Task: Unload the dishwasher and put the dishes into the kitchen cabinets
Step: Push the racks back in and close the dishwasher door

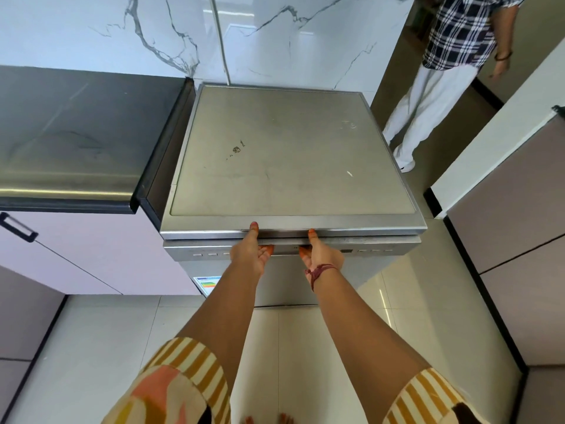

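Barely begun: left hand (pixel 251 250) and right hand (pixel 318 254) both curl fingers under the dishwasher (pixel 290 154) door's top edge; door shut, no dishes out.

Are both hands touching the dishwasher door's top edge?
Touching. The head view shows left hand and right hand hooked on the dishwasher door edge, thumbs on top.

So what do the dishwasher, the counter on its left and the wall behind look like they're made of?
Dishwasher: looks like brushed stainless steel or a steel-look finish, grey and matte with scuffs and marks on top. Counter: probably dark polished stone or a laminate; it is glossy and reflects light along its front edge. Wall: white glossy slabs with grey veins, marble or marble-look tile, with a seam between panels.
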`<state>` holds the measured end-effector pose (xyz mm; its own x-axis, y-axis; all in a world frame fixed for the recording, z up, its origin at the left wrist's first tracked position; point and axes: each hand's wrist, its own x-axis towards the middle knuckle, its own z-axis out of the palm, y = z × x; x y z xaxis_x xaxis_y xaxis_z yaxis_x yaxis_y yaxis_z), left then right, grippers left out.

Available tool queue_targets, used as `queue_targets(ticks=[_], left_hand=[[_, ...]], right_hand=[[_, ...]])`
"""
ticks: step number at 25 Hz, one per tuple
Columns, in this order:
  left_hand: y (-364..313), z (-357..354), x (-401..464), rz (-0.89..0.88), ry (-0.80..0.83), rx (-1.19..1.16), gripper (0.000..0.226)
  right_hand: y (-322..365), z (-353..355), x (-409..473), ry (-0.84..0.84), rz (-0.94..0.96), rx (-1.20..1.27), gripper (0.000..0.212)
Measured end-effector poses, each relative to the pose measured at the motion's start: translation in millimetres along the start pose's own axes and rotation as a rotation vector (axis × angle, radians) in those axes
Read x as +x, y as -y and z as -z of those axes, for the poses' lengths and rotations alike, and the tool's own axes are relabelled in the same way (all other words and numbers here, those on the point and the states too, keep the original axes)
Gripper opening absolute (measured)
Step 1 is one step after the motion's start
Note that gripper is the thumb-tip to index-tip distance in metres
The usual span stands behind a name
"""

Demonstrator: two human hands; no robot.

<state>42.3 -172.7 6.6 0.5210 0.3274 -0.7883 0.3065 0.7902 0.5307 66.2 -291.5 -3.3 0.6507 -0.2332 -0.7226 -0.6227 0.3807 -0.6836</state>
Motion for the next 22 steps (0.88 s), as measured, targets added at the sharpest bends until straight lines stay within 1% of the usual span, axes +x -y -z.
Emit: queue_targets(ticks=[2,3,6,8,13,22], left_hand=[[-2.4,-4.5,2.5,-0.016,-0.015,-0.002,0.057],[-2.7,-5.7,3.9,-0.016,-0.023,-0.003,0.056],[-2.5,-4.2,5.4,0.005,-0.028,-0.021,0.054],[-4.9,-3.5,8.3,0.015,-0.015,-0.028,0.054],[-8.5,-7.5,12.8,0.017,-0.002,-0.034,0.044],[-3.6,-6.5,17.6,-0.01,-0.027,-0.018,0.044]], right_hand=[[3.0,-5.3,-2.7,0.011,-0.026,0.049,0.023],[5.7,-7.3,-2.6,0.011,-0.033,0.067,0.023],[12.5,-7.0,-1.4,0.014,-0.021,0.065,0.033],[14.3,-7.0,-2.5,0.006,-0.01,0.031,0.037],[21.0,-12.7,-6.0,0.005,-0.029,0.063,0.029],[19.3,-12.9,-4.2,-0.022,-0.038,0.063,0.028]])
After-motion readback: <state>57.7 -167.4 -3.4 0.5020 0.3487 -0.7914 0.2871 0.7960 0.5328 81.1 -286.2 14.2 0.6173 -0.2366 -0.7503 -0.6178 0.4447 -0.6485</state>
